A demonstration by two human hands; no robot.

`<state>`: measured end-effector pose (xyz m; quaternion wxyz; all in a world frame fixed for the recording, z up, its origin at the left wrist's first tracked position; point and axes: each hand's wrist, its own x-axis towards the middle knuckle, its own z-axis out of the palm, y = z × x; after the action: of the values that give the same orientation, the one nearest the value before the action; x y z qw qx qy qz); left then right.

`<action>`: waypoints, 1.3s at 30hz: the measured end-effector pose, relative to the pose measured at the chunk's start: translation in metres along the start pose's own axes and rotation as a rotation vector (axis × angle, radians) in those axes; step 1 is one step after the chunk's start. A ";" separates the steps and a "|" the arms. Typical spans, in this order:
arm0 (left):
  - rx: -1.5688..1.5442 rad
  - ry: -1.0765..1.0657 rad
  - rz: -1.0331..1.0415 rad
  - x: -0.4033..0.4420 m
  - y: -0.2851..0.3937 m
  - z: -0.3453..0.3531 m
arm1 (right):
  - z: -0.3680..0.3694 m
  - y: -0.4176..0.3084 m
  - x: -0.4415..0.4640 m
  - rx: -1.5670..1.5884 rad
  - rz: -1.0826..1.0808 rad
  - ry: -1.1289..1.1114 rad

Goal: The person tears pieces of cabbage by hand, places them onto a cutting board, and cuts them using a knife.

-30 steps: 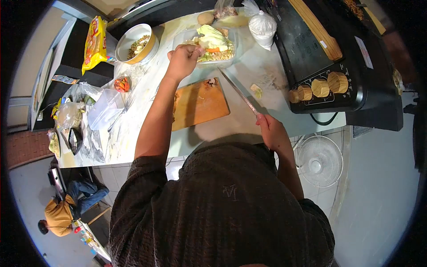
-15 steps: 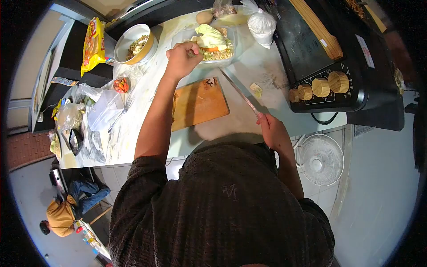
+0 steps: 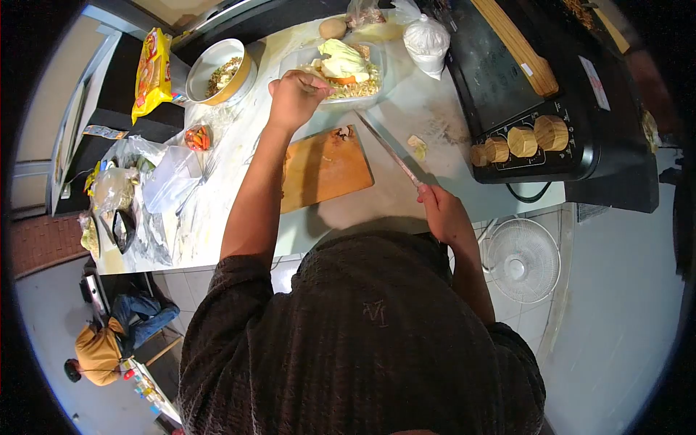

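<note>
My left hand (image 3: pixel 299 98) is over the near left edge of a clear plastic container (image 3: pixel 383 93), fingers drawn together in a pinch. What they hold, if anything, I cannot make out. The container holds cabbage leaves (image 3: pixel 339 59), bean sprouts (image 3: pixel 359 90) and a bit of something orange. In my right hand (image 3: pixel 442 214) is a long knife (image 3: pixel 388 146), its tip pointing away from me towards the container. Between my arms lies a wooden cutting board (image 3: pixel 330 172) with dark scraps at its far edge. A small pale vegetable piece (image 3: pixel 417 147) rests right of the blade.
At the back left stand a bowl of chopped food (image 3: pixel 246 83) and a yellow packet (image 3: pixel 151 72). Red chillies (image 3: pixel 197 138) and plastic bags (image 3: pixel 116 188) lie left. A bag of white powder (image 3: pixel 426 47) is behind; a griddle (image 3: pixel 500 80) with wooden knobs fills the right. Another person (image 3: pixel 101 351) sits far left.
My left hand has shifted slightly left, and its fingers now point more towards the container's contents. The right hand and knife have hardly moved.
</note>
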<state>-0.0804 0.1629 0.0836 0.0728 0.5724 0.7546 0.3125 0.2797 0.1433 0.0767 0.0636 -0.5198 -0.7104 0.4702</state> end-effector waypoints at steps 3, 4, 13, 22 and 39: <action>-0.063 -0.011 -0.027 -0.001 -0.006 0.003 | 0.000 0.002 0.001 0.008 -0.005 0.002; -0.064 0.016 -0.003 -0.001 -0.008 0.005 | 0.000 0.002 0.001 0.007 -0.004 -0.002; 0.080 0.018 0.047 0.000 -0.005 0.008 | 0.001 -0.001 0.001 -0.001 -0.012 -0.010; 0.097 0.007 0.025 0.000 -0.001 0.007 | 0.002 0.001 0.003 -0.014 0.014 -0.027; -0.147 0.026 0.059 -0.003 0.001 -0.001 | 0.000 0.003 0.000 -0.006 0.038 -0.012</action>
<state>-0.0793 0.1599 0.0841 0.0956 0.5832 0.7135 0.3763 0.2818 0.1436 0.0740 0.0487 -0.5304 -0.7023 0.4723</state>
